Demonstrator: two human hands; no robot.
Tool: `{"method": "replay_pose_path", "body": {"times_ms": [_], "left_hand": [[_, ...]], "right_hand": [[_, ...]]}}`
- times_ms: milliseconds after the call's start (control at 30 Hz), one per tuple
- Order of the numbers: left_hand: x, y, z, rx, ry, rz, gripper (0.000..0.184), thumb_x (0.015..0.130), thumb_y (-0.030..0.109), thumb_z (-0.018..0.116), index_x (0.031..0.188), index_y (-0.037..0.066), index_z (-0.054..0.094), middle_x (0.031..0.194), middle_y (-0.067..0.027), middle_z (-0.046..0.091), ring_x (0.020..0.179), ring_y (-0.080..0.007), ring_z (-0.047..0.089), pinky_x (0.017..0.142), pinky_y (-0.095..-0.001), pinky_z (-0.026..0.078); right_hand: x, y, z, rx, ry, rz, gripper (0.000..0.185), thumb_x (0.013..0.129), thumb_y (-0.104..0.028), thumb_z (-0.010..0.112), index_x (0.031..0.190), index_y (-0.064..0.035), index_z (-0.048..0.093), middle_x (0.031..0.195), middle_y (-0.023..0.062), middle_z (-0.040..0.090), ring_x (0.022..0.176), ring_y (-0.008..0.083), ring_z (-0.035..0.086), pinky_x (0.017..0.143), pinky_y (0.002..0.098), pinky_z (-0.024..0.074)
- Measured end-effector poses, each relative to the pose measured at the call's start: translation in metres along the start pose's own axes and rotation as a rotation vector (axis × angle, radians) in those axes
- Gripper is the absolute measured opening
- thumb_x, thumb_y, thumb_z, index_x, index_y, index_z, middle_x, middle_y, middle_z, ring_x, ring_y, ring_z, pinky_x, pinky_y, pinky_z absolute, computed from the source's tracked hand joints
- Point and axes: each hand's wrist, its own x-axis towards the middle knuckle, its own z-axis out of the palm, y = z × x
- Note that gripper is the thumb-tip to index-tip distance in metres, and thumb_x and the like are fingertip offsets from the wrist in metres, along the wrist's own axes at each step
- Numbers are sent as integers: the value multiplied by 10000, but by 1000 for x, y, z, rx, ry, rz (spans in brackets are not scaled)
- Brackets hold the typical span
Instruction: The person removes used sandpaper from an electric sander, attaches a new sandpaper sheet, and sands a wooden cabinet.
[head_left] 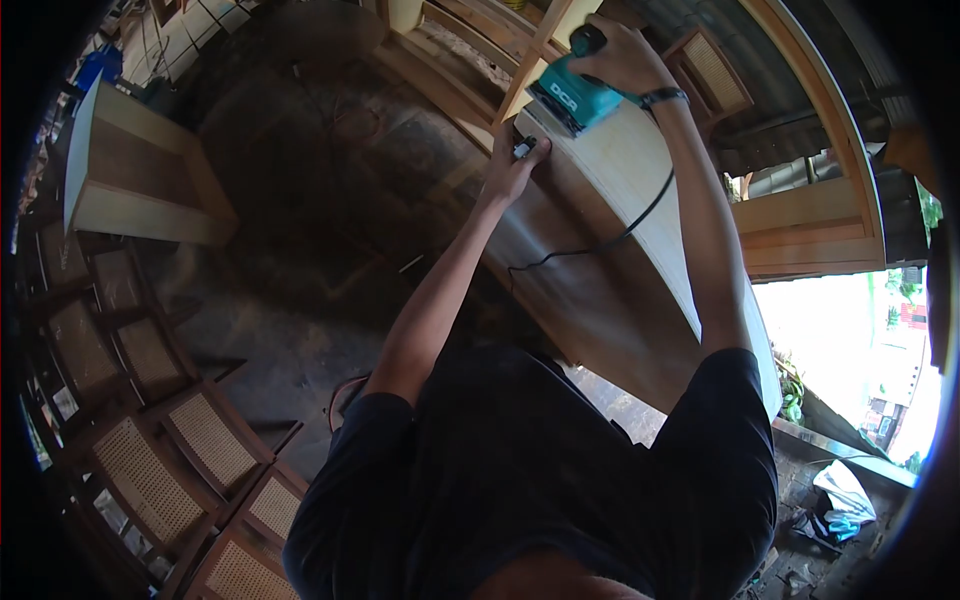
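Note:
My right hand (628, 58) is closed around the grip of a teal electric sander (578, 97) marked DCA. The sander lies on the pale top face of a long wooden cabinet or box (625, 170), near its far end. By the near side of that end, my left hand (515, 170) is closed around a small black and white object (524, 148), too small to name. A black power cord (610, 243) runs from below my right wrist across the panel and down the cabinet's side.
Several dark wooden frames with woven cane panels (150, 480) stand at the lower left. A wooden box (150, 190) rests on the floor at the left. Another wooden frame (810, 225) is at the right, and a white plastic bag (843, 493) lies at the lower right.

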Motion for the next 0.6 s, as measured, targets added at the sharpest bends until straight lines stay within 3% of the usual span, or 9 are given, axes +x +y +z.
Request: {"method": "replay_pose_path", "body": {"times_ms": [33, 100, 167, 233, 400, 467, 533, 567, 600], "left_hand": [[-1, 2, 1, 2, 1, -56, 708, 894, 376, 759, 1386, -36, 458, 1318, -179, 568, 1229, -244, 528, 1049, -360, 399], [-2, 11, 5, -8, 3, -51, 703, 895, 393, 754, 1373, -35, 468, 1303, -174, 576, 1210, -237, 535, 1032, -354, 406], [-3, 15, 4, -15, 8, -45, 698, 897, 410, 750, 1361, -35, 478, 1288, -169, 583, 1190, -231, 541, 1015, -348, 414], [-3, 13, 1, 64, 9, -69, 694, 899, 421, 749, 1354, -33, 487, 1207, -136, 586, 1110, -204, 542, 963, -333, 429], [-3, -2, -7, 83, -24, -59, 682, 905, 394, 751, 1369, -23, 474, 1093, -85, 552, 1008, -175, 512, 911, -315, 426], [-5, 0, -5, 57, -54, -41, 678, 908, 379, 751, 1375, -20, 466, 1068, -72, 539, 988, -168, 501, 898, -312, 422], [-4, 7, -4, 83, -51, -51, 654, 917, 352, 746, 1380, -8, 457, 1079, -65, 540, 1004, -166, 502, 910, -309, 415], [-5, 8, -6, 84, -53, -48, 654, 917, 352, 746, 1380, -8, 457, 1079, -65, 540, 1004, -166, 502, 910, -309, 415], [-5, 7, -8, 84, -96, -59, 666, 934, 370, 724, 1413, 9, 435, 1198, -100, 553, 1130, -189, 501, 993, -331, 392]], "right_hand": [[5, -7, -3, 3, 0, 5, 745, 642, -468, 806, 1264, -96, 635, 1086, 185, 722, 957, 358, 713, 897, 435, 568], [16, -18, -10, -134, -254, 122, 803, 711, -565, 764, 1239, 22, 619, 1045, 273, 707, 1045, 366, 675, 891, 450, 557], [-7, -19, -16, 348, 99, -401, 868, 704, -591, 769, 1297, 17, 591, 1090, 263, 703, 1051, 366, 676, 894, 447, 558], [7, -30, -10, 61, -139, 42, 874, 696, -572, 787, 1331, -9, 579, 1129, 237, 701, 1055, 362, 677, 901, 452, 556], [-11, -48, -27, 113, -186, 49, 867, 688, -547, 805, 1340, -25, 572, 1152, 204, 708, 1092, 378, 664, 924, 471, 549], [-1, -52, -34, 80, -229, 136, 895, 702, -541, 806, 1380, -20, 542, 1235, 209, 676, 1121, 378, 649, 944, 473, 547], [37, 16, 53, 738, 254, -109, 904, 702, -514, 809, 1409, -27, 525, 1323, 211, 628, 1143, 363, 639, 961, 473, 546], [17, -22, 11, 355, 67, -6, 944, 705, -536, 811, 1432, -22, 500, 1360, 219, 598, 1164, 368, 627, 977, 475, 538], [8, -46, -13, -31, -117, 92, 984, 707, -559, 813, 1454, -16, 474, 1397, 227, 568, 1185, 373, 615, 993, 478, 530]]}}
